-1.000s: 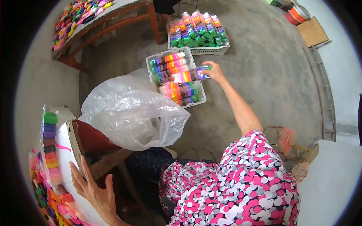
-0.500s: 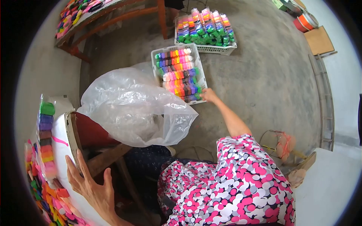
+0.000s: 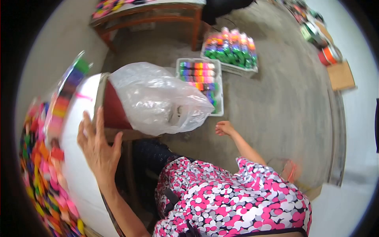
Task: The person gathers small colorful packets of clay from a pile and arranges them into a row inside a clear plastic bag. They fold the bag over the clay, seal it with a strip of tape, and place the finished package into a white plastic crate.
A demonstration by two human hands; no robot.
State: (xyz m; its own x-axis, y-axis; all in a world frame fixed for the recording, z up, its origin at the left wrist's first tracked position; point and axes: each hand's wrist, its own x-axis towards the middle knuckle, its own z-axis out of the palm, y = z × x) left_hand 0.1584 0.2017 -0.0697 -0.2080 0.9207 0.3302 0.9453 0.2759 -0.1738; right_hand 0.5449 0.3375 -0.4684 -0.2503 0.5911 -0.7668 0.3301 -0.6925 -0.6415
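Note:
My left hand (image 3: pixel 98 154) rests spread on the edge of a white-topped table (image 3: pixel 81 173), fingers apart and holding nothing. My right hand (image 3: pixel 224 128) hangs over the floor, its fingers curled; whether anything small is in them is hidden. Just above and left of it, a large clear plastic bag (image 3: pixel 162 98) bulges out beside the table. Partly behind the bag is a white crate (image 3: pixel 220 98) with rows of colourful packs (image 3: pixel 199 73). On the table lies a long clear pack of coloured pieces (image 3: pixel 61 104), past my left fingertips.
Another crate (image 3: pixel 237 71) heaped with colourful packs stands on the floor behind. Loose coloured pieces (image 3: pixel 43 173) cover the table's left side. A wooden table (image 3: pixel 150 19) and part of a person in dark clothing (image 3: pixel 225 8) are at the top. Cardboard (image 3: pixel 341 76) lies by the right wall.
My right hand has come away from the crate's near corner, back toward my body. The view has shifted, and the bag now covers more of the near crate. My left hand stays at the table edge.

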